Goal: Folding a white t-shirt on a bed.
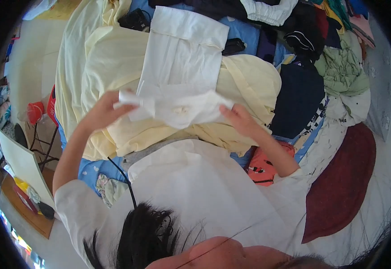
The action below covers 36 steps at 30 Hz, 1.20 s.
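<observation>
A white garment [185,64] lies over the pale yellow cloth [114,64] spread across my lap. Its near end [182,109] is lifted between my hands, partly blurred, with a small beige mark near its middle. On the left, my left hand [113,109] grips one corner between thumb and fingers. My right hand [235,117] pinches the opposite corner. The far end of the garment is folded over in a wide band. What kind of garment it is, I cannot tell.
Dark clothes [298,97], a light green garment [343,70] and a coral-red cloth item [266,164] lie to the right. A black object [134,20] and a black case [234,46] flank the white garment. A red bucket [35,112] stands at the left.
</observation>
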Available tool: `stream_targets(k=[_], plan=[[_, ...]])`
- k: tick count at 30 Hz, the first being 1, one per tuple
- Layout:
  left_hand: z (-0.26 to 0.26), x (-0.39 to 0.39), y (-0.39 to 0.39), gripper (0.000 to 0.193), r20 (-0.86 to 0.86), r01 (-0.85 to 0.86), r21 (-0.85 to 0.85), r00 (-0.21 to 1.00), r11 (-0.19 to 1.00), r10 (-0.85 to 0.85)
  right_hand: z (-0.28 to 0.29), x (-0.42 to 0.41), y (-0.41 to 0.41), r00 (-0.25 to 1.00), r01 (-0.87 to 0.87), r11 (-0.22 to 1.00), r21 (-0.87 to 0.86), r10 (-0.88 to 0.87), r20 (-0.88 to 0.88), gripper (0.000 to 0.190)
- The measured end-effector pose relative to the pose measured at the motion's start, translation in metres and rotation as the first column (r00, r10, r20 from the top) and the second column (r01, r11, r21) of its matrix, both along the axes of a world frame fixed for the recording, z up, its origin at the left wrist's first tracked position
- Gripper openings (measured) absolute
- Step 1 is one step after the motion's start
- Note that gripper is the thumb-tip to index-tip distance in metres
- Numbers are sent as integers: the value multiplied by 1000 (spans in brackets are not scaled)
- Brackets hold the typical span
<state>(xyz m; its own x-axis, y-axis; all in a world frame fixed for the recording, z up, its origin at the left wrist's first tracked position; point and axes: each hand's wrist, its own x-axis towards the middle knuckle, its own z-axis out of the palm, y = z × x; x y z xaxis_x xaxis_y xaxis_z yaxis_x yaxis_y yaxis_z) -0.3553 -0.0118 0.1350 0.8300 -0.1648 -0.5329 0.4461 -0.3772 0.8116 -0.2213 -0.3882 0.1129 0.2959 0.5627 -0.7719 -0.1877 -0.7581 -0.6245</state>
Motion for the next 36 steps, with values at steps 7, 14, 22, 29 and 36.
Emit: stream_targets(k=[7, 14, 22, 29, 36], plan=[[-40, 156, 27, 35, 10, 3, -29, 1000, 1000, -3, -31, 109, 50, 869, 488, 845, 219, -492, -40, 49], [-105, 229, 38, 33, -54, -224, -25, 974, 974, 222, -100, 194, 73, 754, 657, 728, 197, -632, -180, 41], [-134, 242, 24, 42, 266, -181, 655, 964, 733, 1, -149, 200, 78, 746, 658, 737, 154, -666, -2, 43], [-139, 243, 24, 46, 184, -134, 765, 983, 630, -15, -147, 191, 82, 609, 498, 833, 242, -535, 585, 48], [-111, 253, 0, 50, 246, -144, 891, 950, 431, -192, -165, 199, 70, 469, 860, 453, 234, -883, -12, 43]])
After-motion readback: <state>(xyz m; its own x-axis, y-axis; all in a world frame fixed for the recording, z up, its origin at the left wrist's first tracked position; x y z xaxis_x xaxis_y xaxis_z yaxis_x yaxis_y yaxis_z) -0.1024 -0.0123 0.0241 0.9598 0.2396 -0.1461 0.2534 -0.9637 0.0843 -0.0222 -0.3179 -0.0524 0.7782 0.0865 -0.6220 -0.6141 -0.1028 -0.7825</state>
